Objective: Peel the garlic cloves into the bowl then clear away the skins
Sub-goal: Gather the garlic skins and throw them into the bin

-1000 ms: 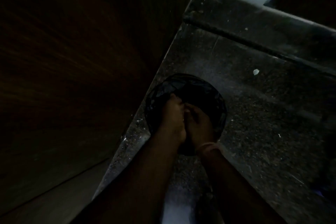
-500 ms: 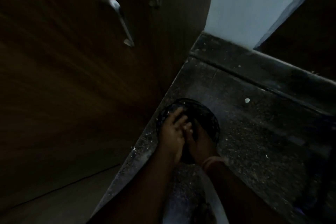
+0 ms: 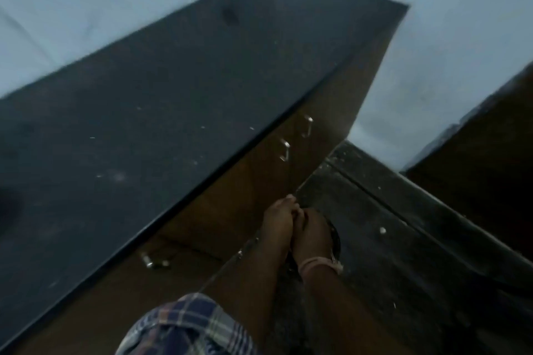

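- Your hands are pressed together right over the dark bowl point(image 3: 336, 235), left hand point(image 3: 277, 220) and right hand point(image 3: 313, 229) touching fingertip to fingertip. Fingers look curled like you're working a garlic clove between them, but it's too dim and blurry to see any clove, so honestly I can't tell what either hand is gripping.
- The bowl is mostly hidden under your hands; only a sliver of rim peeks out on the right-hand side. It sits on the speckled dark ledge point(image 3: 383, 210), right at the edge next to the wooden cabinet point(image 3: 259, 179).
- Can't see inside the bowl, so no idea how many cloves are peeled.
- Pale bits, probably skins, are scattered on the ledge beyond the bowl, one bigger white scrap point(image 3: 382, 230) off to its right. A few flecks also sit on the black tabletop point(image 3: 173, 101) above the cabinet.
- My read: you're mid-peeling, and the cleanup of skins hasn't started yet.
- Pink band point(image 3: 317, 264) on your right wrist, plaid sleeve point(image 3: 184, 326) near the frame bottom.
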Action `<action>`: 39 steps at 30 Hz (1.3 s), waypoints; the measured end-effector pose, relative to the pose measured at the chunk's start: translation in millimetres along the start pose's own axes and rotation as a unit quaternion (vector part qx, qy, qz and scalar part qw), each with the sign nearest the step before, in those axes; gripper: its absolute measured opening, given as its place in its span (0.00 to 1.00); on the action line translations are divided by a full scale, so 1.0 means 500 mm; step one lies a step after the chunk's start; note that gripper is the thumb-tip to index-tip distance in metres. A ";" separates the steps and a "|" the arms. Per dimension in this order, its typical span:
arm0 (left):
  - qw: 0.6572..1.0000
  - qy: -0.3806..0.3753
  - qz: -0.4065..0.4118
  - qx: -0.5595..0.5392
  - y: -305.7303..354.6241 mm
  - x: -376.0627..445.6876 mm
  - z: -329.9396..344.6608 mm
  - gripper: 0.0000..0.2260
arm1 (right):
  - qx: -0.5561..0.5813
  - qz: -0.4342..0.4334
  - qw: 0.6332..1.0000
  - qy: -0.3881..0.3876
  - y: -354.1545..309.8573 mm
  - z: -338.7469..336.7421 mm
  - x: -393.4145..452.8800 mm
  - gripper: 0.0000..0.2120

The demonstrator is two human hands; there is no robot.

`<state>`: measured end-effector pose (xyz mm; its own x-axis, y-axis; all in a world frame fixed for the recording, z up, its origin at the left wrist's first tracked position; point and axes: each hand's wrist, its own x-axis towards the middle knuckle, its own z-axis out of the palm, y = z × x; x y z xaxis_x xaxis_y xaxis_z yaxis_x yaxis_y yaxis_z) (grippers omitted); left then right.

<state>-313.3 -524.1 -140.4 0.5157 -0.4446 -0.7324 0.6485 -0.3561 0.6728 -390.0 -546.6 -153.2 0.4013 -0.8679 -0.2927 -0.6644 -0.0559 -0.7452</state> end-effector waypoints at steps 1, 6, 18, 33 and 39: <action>1.000 0.006 0.010 0.003 0.030 -0.044 -0.012 0.12 | -0.004 -0.010 1.000 0.003 -0.033 -0.012 -0.022 0.13; 0.993 0.033 0.108 0.024 0.149 -0.230 -0.126 0.09 | 0.033 -0.110 0.993 -0.025 -0.223 -0.049 -0.134 0.09; 0.952 0.201 0.225 0.047 0.244 -0.471 -0.490 0.12 | 0.030 -0.285 0.947 -0.145 -0.500 0.096 -0.402 0.09; 0.833 0.270 0.237 0.420 0.134 -0.432 -1.072 0.35 | 0.041 -0.232 0.960 -0.150 -0.518 0.440 -0.691 0.28; 0.755 0.202 0.246 0.573 0.178 -0.302 -1.169 0.52 | 0.135 -0.187 0.973 -0.006 -0.442 0.563 -0.668 0.39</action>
<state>-6.4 -8.4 -31.1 0.8153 -0.5503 -0.1798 -0.4682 -0.8095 0.3543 -199.8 -105.5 -59.6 0.5918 -0.8058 0.0224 -0.2817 -0.2327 -0.9308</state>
